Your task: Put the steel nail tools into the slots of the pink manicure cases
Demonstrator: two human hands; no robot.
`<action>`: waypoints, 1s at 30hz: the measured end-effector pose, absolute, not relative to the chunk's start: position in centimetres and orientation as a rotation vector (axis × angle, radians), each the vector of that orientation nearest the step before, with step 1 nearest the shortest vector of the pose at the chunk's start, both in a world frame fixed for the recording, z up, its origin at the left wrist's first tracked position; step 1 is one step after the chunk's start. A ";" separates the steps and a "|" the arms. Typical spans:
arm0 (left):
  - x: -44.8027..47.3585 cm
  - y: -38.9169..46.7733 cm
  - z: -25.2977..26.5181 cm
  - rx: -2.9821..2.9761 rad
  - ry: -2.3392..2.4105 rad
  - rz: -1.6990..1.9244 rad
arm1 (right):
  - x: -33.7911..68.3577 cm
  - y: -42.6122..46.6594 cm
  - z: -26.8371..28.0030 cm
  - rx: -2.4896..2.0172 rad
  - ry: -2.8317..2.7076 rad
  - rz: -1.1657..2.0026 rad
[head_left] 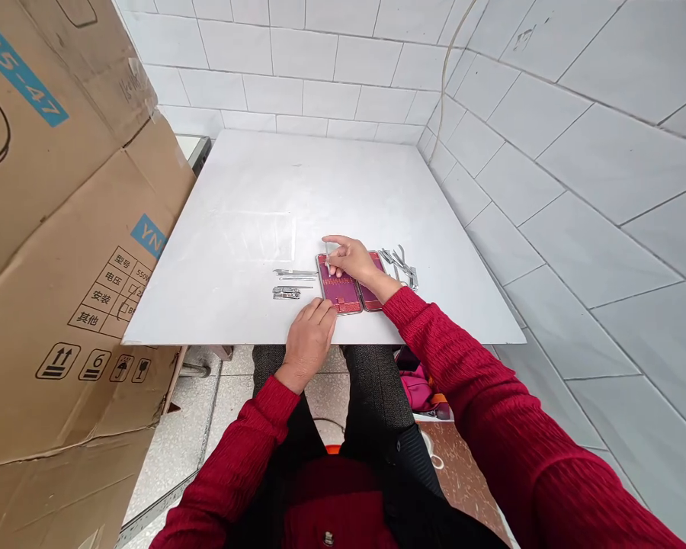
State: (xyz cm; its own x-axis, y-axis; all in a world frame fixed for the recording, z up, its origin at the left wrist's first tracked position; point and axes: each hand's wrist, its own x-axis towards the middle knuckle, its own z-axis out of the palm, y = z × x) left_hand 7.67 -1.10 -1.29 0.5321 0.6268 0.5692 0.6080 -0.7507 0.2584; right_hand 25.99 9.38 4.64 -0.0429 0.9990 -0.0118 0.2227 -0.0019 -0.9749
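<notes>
An open magenta case (pixel 343 290) lies flat on the white table (pixel 251 198), its two halves side by side, and both hands work at it. The right hand (pixel 351 259) rests across the far part of the case, its fingers curled narrow with thumb and forefinger pinched together on a small slim silver tool (pixel 327 252) that stands up just beyond the fingertips at the case's far left corner; the tool is too small to tell what kind it is. The nearer stretch of the left half of the case shows bare below those fingers, and the right half runs under the wrist. The left hand (pixel 312 332) lies palm down at the near edge of the table, fingers loosely together and holding nothing, their tips just beside or touching the near left corner of the case; whether they press on it cannot be told. To the left of the left hand's fingertips, a little beyond them, lies a nail clipper (pixel 286 292), and just past that a pair of thin metal tools (pixel 295 273) laid lengthwise, near the case but apart from it. On the far side of the right hand, beyond its knuckles, a loose heap of silver implements (pixel 401 263) sits close to the case's right edge.
</notes>
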 end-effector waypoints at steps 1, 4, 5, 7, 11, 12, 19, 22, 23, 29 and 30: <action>7.7 -1.1 -1.3 2.727 1.098 1.031 | 25.9 9.5 4.5 -1.367 -1.395 1.126; 7.6 -1.1 -1.1 2.748 1.098 1.037 | 25.6 9.8 4.0 -1.399 -1.380 1.087; 7.6 -1.1 -1.0 2.755 1.099 1.039 | 25.6 9.9 3.9 -1.404 -1.381 1.071; 7.7 -1.1 -0.9 2.757 1.099 1.036 | 25.6 10.0 3.6 -1.408 -1.392 1.051; 7.8 -1.1 -0.9 2.732 1.090 1.027 | 25.7 9.9 3.4 -1.409 -1.429 1.054; 7.8 -1.1 -0.9 2.727 1.091 1.027 | 25.8 9.9 3.4 -1.408 -1.436 1.059; 7.8 -1.1 -0.7 2.731 1.089 1.021 | 25.9 10.3 3.7 -1.443 -1.443 1.096; 7.8 -1.1 -0.6 2.737 1.093 1.020 | 25.9 10.4 3.7 -1.467 -1.472 1.086; 7.8 -1.1 -0.6 2.738 1.094 1.017 | 25.8 10.4 3.7 -1.475 -1.486 1.065; 7.8 -1.1 -0.6 2.753 1.096 1.015 | 25.4 9.9 3.3 -1.611 -1.622 0.776; 7.8 -1.1 -0.6 2.753 1.096 1.011 | 25.3 9.8 3.3 -1.614 -1.648 0.724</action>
